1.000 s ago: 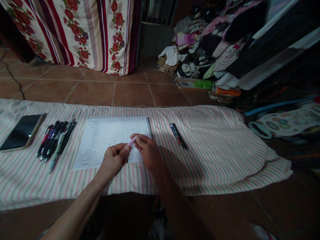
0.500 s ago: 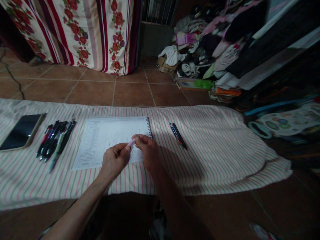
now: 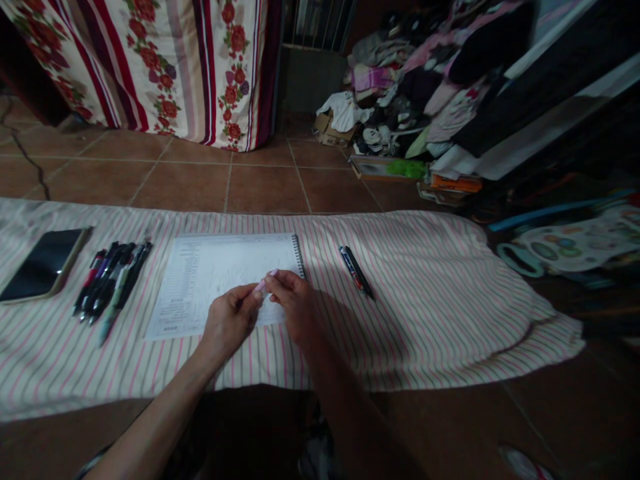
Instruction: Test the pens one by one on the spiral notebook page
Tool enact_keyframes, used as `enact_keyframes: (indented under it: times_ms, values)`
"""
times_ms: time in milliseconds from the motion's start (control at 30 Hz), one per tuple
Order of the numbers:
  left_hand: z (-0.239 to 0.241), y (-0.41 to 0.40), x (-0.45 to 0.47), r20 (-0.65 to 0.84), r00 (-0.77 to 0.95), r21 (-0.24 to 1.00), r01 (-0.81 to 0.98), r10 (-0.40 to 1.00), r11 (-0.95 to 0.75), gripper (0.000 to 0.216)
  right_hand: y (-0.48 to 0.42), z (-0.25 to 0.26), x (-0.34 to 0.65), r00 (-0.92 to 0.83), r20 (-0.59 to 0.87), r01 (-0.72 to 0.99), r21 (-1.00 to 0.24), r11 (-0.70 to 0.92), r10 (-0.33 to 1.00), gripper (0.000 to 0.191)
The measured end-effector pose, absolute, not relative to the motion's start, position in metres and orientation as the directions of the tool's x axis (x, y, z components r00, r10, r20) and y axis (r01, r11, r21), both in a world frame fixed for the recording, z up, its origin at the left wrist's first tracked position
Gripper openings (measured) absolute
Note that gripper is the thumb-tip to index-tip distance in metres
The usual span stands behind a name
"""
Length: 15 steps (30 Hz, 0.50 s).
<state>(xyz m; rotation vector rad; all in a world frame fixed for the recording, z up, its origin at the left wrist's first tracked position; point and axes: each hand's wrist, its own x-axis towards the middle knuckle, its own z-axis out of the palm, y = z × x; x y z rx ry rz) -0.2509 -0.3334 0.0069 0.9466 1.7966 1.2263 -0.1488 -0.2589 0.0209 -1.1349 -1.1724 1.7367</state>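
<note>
Both my hands meet over the lower right part of a spiral notebook (image 3: 215, 273) that lies open on a striped cloth (image 3: 425, 293). My left hand (image 3: 229, 320) and my right hand (image 3: 295, 303) pinch the two ends of a small pink pen (image 3: 262, 284), which slants up to the right between the fingertips. Most of the pen is hidden by the fingers.
A row of several pens (image 3: 111, 280) and a dark phone (image 3: 43, 263) lie left of the notebook. Two more pens (image 3: 356, 270) lie to its right. Beyond the cloth are a tiled floor (image 3: 200, 180), a floral bedsheet (image 3: 165, 67) and a pile of clothes (image 3: 415, 87).
The hands have closed in slightly on the pink pen, so less of it shows. Everything else is unmoved.
</note>
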Motion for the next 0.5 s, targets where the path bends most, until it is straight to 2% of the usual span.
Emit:
enact_keyframes:
  times_ms: [133, 333, 500]
  values:
    - [0.003, -0.333, -0.251, -0.167, -0.365, 0.978, 0.056, 0.916, 0.2, 0.053, -0.255, 0.016, -0.147, -0.27, -0.252, -0.144, -0.944, -0.298, 0.929, 0.024]
    - [-0.006, -0.333, -0.252, -0.183, -0.345, 0.983, -0.064, 0.92, 0.172, 0.035, -0.252, 0.023, -0.142, -0.245, -0.304, -0.155, -0.925, -0.347, 0.92, 0.026]
    - [-0.007, -0.333, -0.252, -0.179, -0.387, 0.982, -0.012, 0.905, 0.19, 0.033, -0.252, 0.023, -0.142, -0.256, -0.276, -0.158, -0.934, -0.322, 0.927, 0.025]
